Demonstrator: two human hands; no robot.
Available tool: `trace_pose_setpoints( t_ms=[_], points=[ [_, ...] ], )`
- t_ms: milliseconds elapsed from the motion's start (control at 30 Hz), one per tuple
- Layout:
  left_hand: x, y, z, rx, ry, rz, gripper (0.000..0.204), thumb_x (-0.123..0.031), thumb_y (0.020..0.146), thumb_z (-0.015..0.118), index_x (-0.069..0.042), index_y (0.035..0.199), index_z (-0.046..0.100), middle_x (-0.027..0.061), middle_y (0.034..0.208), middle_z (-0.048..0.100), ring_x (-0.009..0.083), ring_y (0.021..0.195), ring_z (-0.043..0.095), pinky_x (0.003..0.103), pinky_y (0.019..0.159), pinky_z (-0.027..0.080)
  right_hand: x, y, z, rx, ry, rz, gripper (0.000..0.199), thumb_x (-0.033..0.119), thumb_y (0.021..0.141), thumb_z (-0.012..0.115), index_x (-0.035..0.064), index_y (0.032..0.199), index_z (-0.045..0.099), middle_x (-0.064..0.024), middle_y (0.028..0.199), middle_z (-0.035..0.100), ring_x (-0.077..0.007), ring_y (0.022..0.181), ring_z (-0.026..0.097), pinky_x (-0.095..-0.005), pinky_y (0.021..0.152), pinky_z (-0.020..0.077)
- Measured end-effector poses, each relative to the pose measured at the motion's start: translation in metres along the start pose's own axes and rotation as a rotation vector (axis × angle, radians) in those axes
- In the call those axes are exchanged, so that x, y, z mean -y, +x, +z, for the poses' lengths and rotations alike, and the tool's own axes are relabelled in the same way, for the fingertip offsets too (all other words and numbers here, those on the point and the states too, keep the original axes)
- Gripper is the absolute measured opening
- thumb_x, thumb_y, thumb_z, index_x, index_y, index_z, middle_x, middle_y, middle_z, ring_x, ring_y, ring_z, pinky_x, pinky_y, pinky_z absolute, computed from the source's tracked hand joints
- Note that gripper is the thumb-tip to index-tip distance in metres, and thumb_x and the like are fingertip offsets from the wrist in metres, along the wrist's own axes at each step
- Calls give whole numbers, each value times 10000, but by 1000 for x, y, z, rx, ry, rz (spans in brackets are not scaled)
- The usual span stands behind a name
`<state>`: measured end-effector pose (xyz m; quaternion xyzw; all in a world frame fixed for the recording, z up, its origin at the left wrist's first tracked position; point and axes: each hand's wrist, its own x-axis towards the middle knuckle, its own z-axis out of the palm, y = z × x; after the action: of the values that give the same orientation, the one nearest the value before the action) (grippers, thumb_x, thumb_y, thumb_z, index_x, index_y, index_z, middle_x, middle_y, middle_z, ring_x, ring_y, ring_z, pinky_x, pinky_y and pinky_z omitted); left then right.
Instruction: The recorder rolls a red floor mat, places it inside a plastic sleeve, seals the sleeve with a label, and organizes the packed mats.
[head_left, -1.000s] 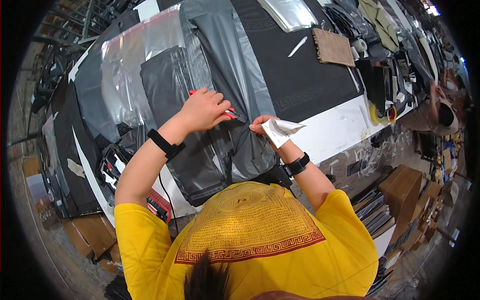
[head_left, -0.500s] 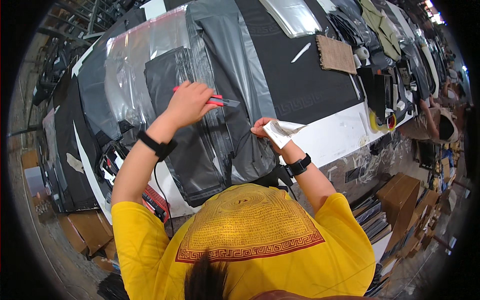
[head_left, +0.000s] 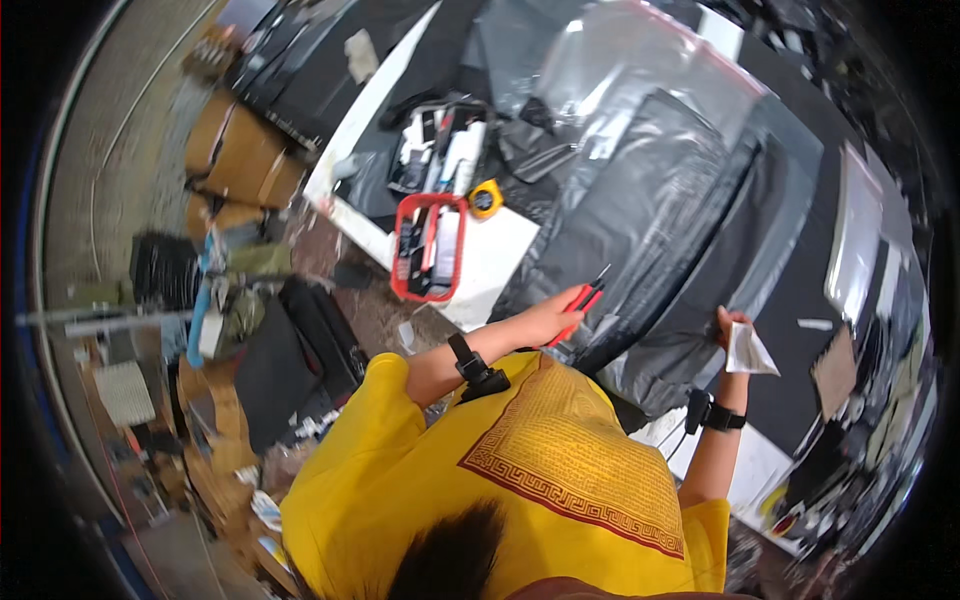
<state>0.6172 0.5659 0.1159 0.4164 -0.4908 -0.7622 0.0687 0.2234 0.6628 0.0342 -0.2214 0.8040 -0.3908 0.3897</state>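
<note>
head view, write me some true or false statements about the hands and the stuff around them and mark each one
1. The left hand holds a slim red-and-black tool. True.
2. A creased white sheet is in the right hand. True.
3. A rounded yellow-and-black tape measure sits beside an open red plastic basket. True.
4. The basket lies to the right of both hands in the picture. False: it lies to their left.
5. The sheet touches the basket. False: they are apart, with the left hand between them.
6. Both wrists are bare. False: a black strap circles each.
</note>
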Motion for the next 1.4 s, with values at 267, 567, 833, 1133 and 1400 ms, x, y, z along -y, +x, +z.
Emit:
trace_pose_setpoints(
  t_ms=[267, 567, 833, 1133, 1400],
  points=[
    [23, -53, -47, -96, -19, -25, 808, -13, 867, 562, -111, 1551, 142, 50, 1017, 520, 140, 869, 523, 276, 786, 466, 25, -13, 6, 161, 122, 17, 248, 311, 832, 753, 196, 814, 535, 84, 697, 470, -40, 610, 453, -204, 559, 361],
    [36, -91, -165, -1014, 625, 223, 617, -2, 844, 576, 1, 1418, 348, 262, 1229, 507, 432, 1165, 492, 444, 977, 419, 21, -28, -3, 204, 188, -83, 206, 323, 889, 676, 175, 860, 534, 60, 731, 446, -50, 646, 468, -196, 592, 375],
    [55, -118, -246, -1204, 362, 266, 497, -6, 849, 583, 6, 1332, 465, 235, 1256, 539, 405, 1148, 544, 413, 994, 437, 46, -50, 9, 126, 174, -50, 225, 284, 894, 670, 190, 787, 496, 77, 710, 425, -43, 644, 430, -202, 610, 351],
    [52, -130, -275, -1183, 194, 300, 422, -4, 897, 564, -22, 1315, 507, 108, 1006, 659, 172, 824, 648, 304, 737, 523, 45, -41, 11, 137, 193, -37, 226, 281, 879, 676, 200, 769, 496, 86, 682, 424, -44, 622, 432, -205, 597, 347],
    [54, -129, -252, -1153, 257, 235, 429, -4, 871, 599, -18, 1292, 521, 151, 1054, 667, 239, 912, 666, 343, 799, 522, 30, -31, 6, 122, 209, -33, 215, 278, 861, 693, 207, 780, 507, 87, 678, 434, -40, 611, 436, -193, 558, 338]
  ],
)
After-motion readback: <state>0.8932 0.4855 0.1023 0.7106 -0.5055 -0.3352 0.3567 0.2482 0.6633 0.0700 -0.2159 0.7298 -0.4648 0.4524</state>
